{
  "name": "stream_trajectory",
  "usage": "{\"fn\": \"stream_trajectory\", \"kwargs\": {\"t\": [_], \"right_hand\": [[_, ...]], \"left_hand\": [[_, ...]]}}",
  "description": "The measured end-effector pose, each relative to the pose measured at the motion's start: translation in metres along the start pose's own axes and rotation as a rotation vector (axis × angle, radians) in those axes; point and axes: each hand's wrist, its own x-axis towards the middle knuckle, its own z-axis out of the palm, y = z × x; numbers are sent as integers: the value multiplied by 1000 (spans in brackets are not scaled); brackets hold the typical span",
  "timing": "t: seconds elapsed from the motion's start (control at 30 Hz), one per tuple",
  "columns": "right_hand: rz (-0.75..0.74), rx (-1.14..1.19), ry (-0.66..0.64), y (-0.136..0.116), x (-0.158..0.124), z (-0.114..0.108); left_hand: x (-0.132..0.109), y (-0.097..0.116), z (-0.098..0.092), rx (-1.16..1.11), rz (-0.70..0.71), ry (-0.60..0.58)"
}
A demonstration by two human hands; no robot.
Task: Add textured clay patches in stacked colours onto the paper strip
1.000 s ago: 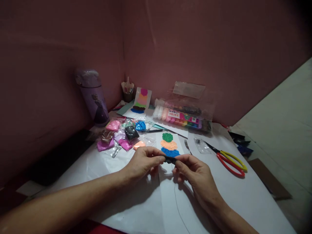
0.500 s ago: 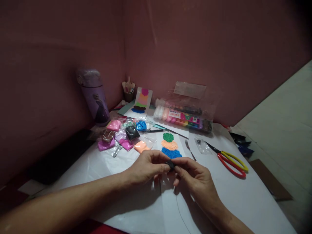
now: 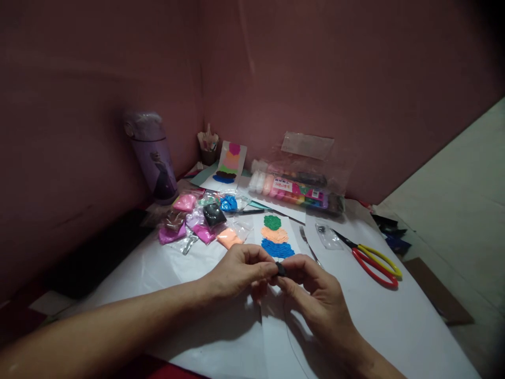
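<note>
My left hand [image 3: 236, 271] and my right hand [image 3: 313, 292] meet over a white sheet, both pinching a small lump of black clay [image 3: 281, 269] between thumbs and fingertips. Just beyond them lies a paper strip [image 3: 276, 234] carrying green, orange and blue clay patches. Most of the black lump is hidden by my fingers.
Small bags of coloured clay [image 3: 205, 218] lie at the left. A fork [image 3: 310, 245] and red-and-yellow scissors [image 3: 373, 258] rest to the right. A purple bottle [image 3: 152, 158], a clay pack [image 3: 298, 187] and a finished clay card [image 3: 229, 160] stand by the wall.
The stretched black clay strip has been squeezed into a short lump as my hands came together. My right hand's fingers have curled in closer.
</note>
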Motion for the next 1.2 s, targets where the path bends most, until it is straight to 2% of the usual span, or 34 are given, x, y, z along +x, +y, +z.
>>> {"fn": "stream_trajectory", "kwargs": {"t": [0.1, 0.2, 0.57, 0.8, 1.0, 1.2], "right_hand": [[-102, -133, 25, -1, -1, -2], [-161, -225, 4, 0, -3, -3], [-145, -134, 26, 3, 0, -4], [-153, -61, -1, -2, 0, -4], [-113, 26, 21, 5, 0, -2], [-192, -102, 14, 8, 1, -4]], "left_hand": [[0, 2, 0, 30, -12, 50], [-1, 2, 1, 48, -32, -2], [1, 0, -3, -47, -19, -62], [0, 1, -5, 15, -6, -40], [0, 1, -4, -33, 15, -57], [1, -2, -5, -25, -13, -44]]}}
